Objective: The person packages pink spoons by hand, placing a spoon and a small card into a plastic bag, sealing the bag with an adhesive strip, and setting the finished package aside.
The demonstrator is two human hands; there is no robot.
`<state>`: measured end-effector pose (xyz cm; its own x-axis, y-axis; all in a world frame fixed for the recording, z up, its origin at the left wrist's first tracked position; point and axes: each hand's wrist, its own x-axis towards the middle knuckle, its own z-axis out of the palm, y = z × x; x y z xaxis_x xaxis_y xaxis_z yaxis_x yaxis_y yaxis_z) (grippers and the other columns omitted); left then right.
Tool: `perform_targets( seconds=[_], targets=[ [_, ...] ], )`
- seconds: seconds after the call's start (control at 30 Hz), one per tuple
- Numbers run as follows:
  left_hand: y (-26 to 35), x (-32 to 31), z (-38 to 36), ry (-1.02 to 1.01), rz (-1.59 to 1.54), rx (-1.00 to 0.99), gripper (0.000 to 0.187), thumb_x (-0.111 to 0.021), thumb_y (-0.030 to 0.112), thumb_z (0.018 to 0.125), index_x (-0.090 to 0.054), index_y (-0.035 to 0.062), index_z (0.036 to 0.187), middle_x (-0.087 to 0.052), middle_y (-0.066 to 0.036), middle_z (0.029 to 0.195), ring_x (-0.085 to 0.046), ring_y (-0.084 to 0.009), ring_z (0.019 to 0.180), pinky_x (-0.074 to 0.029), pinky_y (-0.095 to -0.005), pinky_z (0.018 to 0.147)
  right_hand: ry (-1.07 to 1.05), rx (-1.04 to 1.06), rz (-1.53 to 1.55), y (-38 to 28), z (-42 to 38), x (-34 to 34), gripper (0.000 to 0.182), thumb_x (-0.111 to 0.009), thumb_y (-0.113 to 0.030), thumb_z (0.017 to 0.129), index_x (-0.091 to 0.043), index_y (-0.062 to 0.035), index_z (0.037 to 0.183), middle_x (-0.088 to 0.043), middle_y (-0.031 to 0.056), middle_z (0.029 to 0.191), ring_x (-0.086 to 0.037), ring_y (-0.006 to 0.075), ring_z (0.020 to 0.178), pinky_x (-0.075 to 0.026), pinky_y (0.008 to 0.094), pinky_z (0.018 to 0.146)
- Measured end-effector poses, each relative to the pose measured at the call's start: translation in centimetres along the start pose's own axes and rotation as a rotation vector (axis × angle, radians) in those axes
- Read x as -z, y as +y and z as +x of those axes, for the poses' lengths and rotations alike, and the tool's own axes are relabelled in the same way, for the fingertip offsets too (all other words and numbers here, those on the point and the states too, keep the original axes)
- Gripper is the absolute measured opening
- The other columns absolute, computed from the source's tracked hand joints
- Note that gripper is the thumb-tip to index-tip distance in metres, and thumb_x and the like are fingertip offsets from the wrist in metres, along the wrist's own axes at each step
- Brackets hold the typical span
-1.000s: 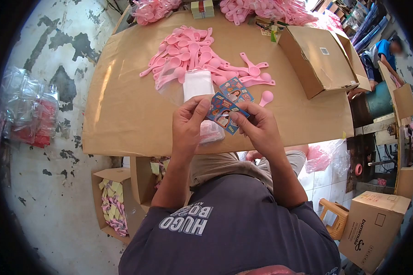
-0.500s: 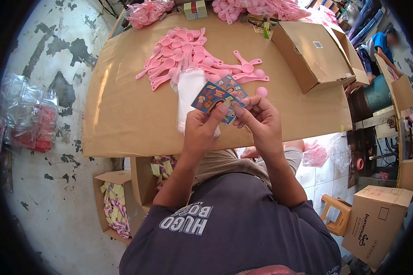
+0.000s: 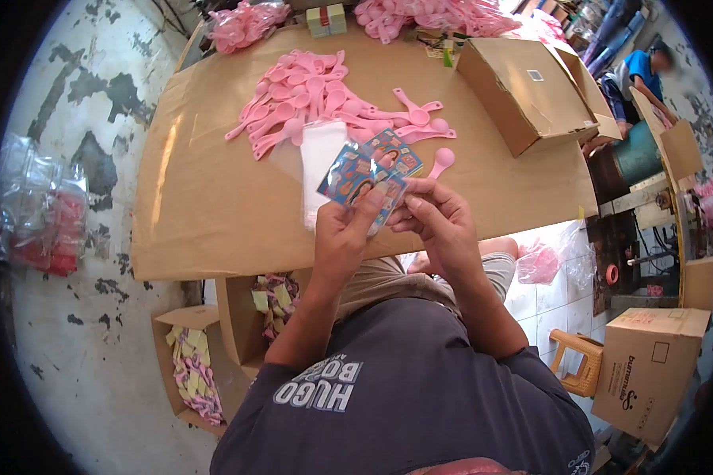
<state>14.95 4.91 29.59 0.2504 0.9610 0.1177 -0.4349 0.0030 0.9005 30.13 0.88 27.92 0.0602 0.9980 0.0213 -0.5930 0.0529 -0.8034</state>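
Note:
Blue printed cards [image 3: 342,176] are held in my left hand [image 3: 344,231], with the thumb across their front. Another blue card [image 3: 394,152] fans out behind them, and the front one has a glossy, plastic-like sheen. At their right edge, the closed fingers of my right hand [image 3: 444,226] pinch the front card's corner. Beneath the cards lies a stack of clear plastic bags [image 3: 315,178] on the brown-covered table [image 3: 214,214]. Just beyond my right hand is a single pink spoon [image 3: 442,161]. A heap of pink measuring spoons [image 3: 301,99] spreads farther back.
A cardboard box [image 3: 523,95] rests on the table's right side. Bagged pink spoons [image 3: 428,17] and a banded paper stack [image 3: 325,21] line the back edge. Below left, an open box [image 3: 190,368] holds small wrapped pieces. A person [image 3: 646,71] sits at far right.
The front cards have shifted slightly down and left, their faces now shinier. My right fingers have moved down along the card's edge, uncovering the single spoon's handle. The view has tilted slightly.

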Motion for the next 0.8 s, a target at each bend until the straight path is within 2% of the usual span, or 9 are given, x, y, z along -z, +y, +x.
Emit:
perform_targets(
  seconds=[0.1,0.17,0.23,0.27,0.43,0.53,0.6,0.7,0.8],
  targets=[
    [-1.0,1.7,-0.9,-0.039,0.063,0.073,0.026,-0.062,0.015,0.105,-0.07,-0.0048,0.118,-0.072,-0.004,0.103,-0.063,-0.0054,0.089,-0.05,-0.0213,0.074,0.04,-0.069,0.083,0.3,-1.2,0.2,0.026,-0.058,-0.007,0.104,-0.058,0.0047,0.127,-0.071,0.0139,0.106,-0.073,0.019,0.092,-0.062,0.0301,0.081],
    [-1.4,1.5,-1.3,-0.065,0.065,0.081,0.024,-0.061,0.015,0.105,-0.071,-0.0052,0.114,-0.072,-0.005,0.105,-0.063,-0.0051,0.089,-0.049,-0.0212,0.072,0.058,-0.089,-0.023,0.6,-2.2,0.1,0.028,-0.06,-0.01,0.104,-0.057,0.0053,0.128,-0.071,0.0126,0.103,-0.072,0.0175,0.093,-0.061,0.0297,0.082],
    [-1.5,1.1,-2.0,-0.04,0.108,0.035,0.023,-0.061,0.014,0.105,-0.07,-0.0059,0.114,-0.072,-0.005,0.105,-0.063,-0.0055,0.089,-0.049,-0.0215,0.072,0.023,-0.001,-0.023,1.9,-2.6,0.4,0.026,-0.063,-0.011,0.103,-0.06,0.005,0.123,-0.072,0.0123,0.103,-0.072,0.0164,0.09,-0.061,0.0278,0.078],
    [-0.7,1.2,-2.4,-0.091,0.226,0.125,0.041,-0.056,0.013,0.105,-0.057,-0.0104,0.139,-0.059,-0.017,0.145,-0.055,-0.02,0.133,-0.039,-0.0362,0.114,0.025,0.02,-0.026,1.9,-3.0,0.2,0.026,-0.063,-0.011,0.103,-0.06,0.005,0.123,-0.072,0.0123,0.103,-0.072,0.0164,0.09,-0.061,0.0278,0.078],
    [-0.6,0.1,-3.3,-0.121,0.187,-0.001,0.039,-0.056,0.011,0.105,-0.058,-0.0106,0.137,-0.059,-0.017,0.144,-0.055,-0.0229,0.134,-0.039,-0.0377,0.115,0.035,0.052,-0.002,1.8,-4.5,-0.2,0.026,-0.063,-0.012,0.104,-0.062,0.0059,0.123,-0.071,0.0091,0.099,-0.07,0.0132,0.089,-0.06,0.0278,0.082],
    [-0.3,-0.3,-4.1,-0.131,0.232,0.104,0.039,-0.058,0.01,0.104,-0.058,-0.0102,0.137,-0.06,-0.017,0.144,-0.056,-0.0224,0.133,-0.039,-0.038,0.116,0.027,0.077,-0.006,2.2,-5.2,0.2,0.026,-0.063,-0.013,0.104,-0.064,0.0051,0.122,-0.071,0.008,0.099,-0.068,0.0114,0.087,-0.057,0.0266,0.078],
    [-1.8,-0.3,-4.2,-0.229,0.199,-0.011,0.046,-0.058,0.008,0.105,-0.047,-0.0074,0.147,-0.055,-0.017,0.148,-0.054,-0.0196,0.134,-0.043,-0.0353,0.112,0.026,0.075,-0.004,2.1,-5.6,0.6,0.024,-0.062,-0.015,0.105,-0.065,0.0045,0.119,-0.071,0.0064,0.098,-0.066,0.0099,0.084,-0.054,0.0262,0.074],
    [-2.2,-1.5,-4.7,-0.245,0.162,-0.132,0.049,-0.057,0.005,0.103,-0.044,-0.0068,0.149,-0.053,-0.017,0.151,-0.053,-0.0208,0.136,-0.042,-0.0361,0.113,0.026,0.101,-0.066,1.9,-6.5,1.7,0.024,-0.062,-0.015,0.105,-0.065,0.0046,0.119,-0.071,0.006,0.096,-0.065,0.0093,0.083,-0.054,0.0254,0.074],
    [-1.5,-2.3,-4.7,-0.25,-0.027,-0.088,0.063,-0.056,0.002,0.1,-0.031,-0.0013,0.158,-0.047,-0.025,0.153,-0.05,-0.0313,0.14,-0.043,-0.0433,0.114,0.061,0.126,-0.106,1.9,-7.4,2.2,0.022,-0.065,-0.013,0.103,-0.065,0.0046,0.115,-0.07,0.006,0.092,-0.067,0.0097,0.077,-0.054,0.0239,0.069]
  ],
)
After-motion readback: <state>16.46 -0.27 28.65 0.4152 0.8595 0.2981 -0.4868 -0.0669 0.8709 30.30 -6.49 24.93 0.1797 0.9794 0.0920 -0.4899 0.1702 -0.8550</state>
